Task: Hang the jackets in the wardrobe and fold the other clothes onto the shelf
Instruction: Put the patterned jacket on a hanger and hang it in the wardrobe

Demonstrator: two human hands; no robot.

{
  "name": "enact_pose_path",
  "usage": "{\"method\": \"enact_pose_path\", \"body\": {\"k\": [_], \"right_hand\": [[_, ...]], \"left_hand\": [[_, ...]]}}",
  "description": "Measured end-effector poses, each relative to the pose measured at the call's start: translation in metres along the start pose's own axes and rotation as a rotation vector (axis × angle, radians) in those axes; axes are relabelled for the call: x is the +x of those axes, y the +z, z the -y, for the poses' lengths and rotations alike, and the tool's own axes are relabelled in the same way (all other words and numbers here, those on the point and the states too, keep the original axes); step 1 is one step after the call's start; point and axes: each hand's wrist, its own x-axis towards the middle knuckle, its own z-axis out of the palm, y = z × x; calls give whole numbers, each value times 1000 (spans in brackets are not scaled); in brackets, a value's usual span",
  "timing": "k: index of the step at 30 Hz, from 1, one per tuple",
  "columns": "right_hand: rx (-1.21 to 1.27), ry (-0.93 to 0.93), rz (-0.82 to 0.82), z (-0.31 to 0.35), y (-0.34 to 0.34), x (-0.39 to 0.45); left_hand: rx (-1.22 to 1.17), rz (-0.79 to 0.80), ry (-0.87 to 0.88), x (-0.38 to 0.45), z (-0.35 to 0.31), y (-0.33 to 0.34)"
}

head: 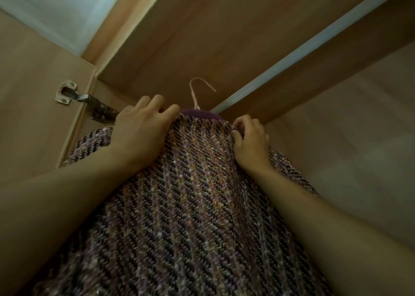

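Note:
A purple, black and pink tweed jacket (197, 194) fills the lower middle of the head view, held up inside the wardrobe. A pale pink hanger hook (197, 91) sticks out above its dark purple collar (202, 113), just below and left of the silver wardrobe rail (303, 51); the hook is not on the rail. My left hand (143, 127) grips the jacket's left shoulder near the collar. My right hand (250, 138) pinches the fabric at the right shoulder. The hanger's body is hidden under the jacket.
The wardrobe's wooden top panel (213, 26) is overhead and its side wall (359, 127) stands at the right. The open door (33, 93) with a metal hinge (85, 98) is at the left. A white ceiling (56, 8) shows at the upper left.

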Motion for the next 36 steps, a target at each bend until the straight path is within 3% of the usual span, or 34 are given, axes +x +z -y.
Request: {"method": "enact_pose_path", "body": {"k": [10,14,18,22,26,29,36], "right_hand": [[70,194,110,-63,72,-13],[132,152,96,-93,91,-40],[167,147,255,-95,89,-57],[115,214,527,-74,84,-108],[72,113,647,-66,74,-147],[-8,110,692,-75,70,-167],[-97,345,971,-94,67,-213]], "left_hand": [[2,110,-20,-13,-39,74],[50,97,-2,-34,-55,89],[93,91,-4,-39,-63,91],[141,205,-119,-49,-73,81],[153,398,68,-77,-94,67],[134,620,104,-108,-110,57],[269,828,138,-125,-113,49]]}}
